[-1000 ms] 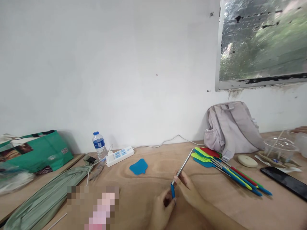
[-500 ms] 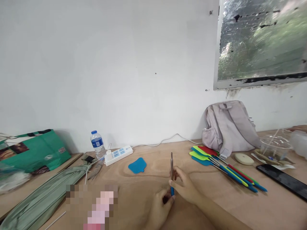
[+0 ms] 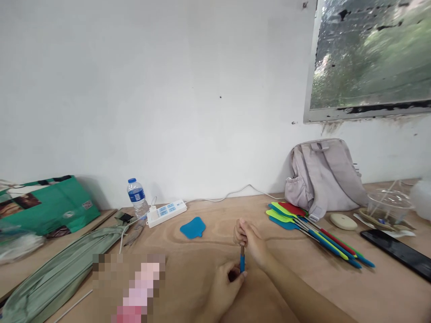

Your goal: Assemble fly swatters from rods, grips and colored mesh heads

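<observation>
Upright in front of me is a fly swatter handle [image 3: 242, 264], blue at its lower part with a metal rod above. My left hand [image 3: 225, 283] pinches the blue grip low down, thumb and fingers closed on it. Higher up, my right hand [image 3: 248, 237] is wrapped round the rod and hides its upper end. A loose blue swatter head [image 3: 193, 228] lies flat on the table, left of and beyond my hands. Several fly swatters [image 3: 318, 237] with blue, yellow-green, red and green parts lie bundled to the right of my right hand.
Along the wall stand a water bottle [image 3: 137, 197], a white power strip [image 3: 167, 213] and a pale backpack [image 3: 325, 175]. A black phone [image 3: 397, 253], a beige round-edged object [image 3: 343, 221] and a clear plastic cup [image 3: 390, 204] lie right. Left are a green bag [image 3: 50, 206] and grey-green cloth [image 3: 63, 273].
My right hand has slid up from the middle of the rod and closed over its upper end, which showed before. My left hand stays at the blue grip. The view has shifted slightly.
</observation>
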A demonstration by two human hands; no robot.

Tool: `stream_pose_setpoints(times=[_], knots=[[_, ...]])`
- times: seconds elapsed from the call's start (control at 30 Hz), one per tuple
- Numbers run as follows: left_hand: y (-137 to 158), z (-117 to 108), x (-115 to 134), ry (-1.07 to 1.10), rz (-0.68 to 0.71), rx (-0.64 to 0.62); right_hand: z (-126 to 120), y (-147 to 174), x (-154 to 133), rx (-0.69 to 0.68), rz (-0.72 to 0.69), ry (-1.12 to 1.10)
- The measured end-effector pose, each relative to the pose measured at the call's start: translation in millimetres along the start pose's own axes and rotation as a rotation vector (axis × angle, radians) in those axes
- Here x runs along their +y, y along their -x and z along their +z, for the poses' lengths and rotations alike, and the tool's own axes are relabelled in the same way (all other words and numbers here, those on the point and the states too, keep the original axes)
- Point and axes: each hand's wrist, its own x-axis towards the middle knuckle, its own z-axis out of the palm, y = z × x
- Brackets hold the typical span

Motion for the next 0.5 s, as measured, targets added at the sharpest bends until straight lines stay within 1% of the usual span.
stream_pose_setpoints(times=[0.1,0.2,0.27,0.4,0.5], knots=[[0,1,-2,0.012,0.012,-0.013,3,7,11,-0.003,-0.064,0.053],[-1,2,-4,0.027,0.024,-0.022,2,9,20,0.008,-0.054,0.029],[-2,3,-5,0.028,0.007,-0.017,1,8,25,0.016,-0.051,-0.001],[-2,3,-2,0.032,-0.020,-0.016,-3,8,30,0.027,-0.062,-0.058],[-3,2,1,0.057,-0.010,-0.030,-4,8,34,0.017,-0.059,-0.076]])
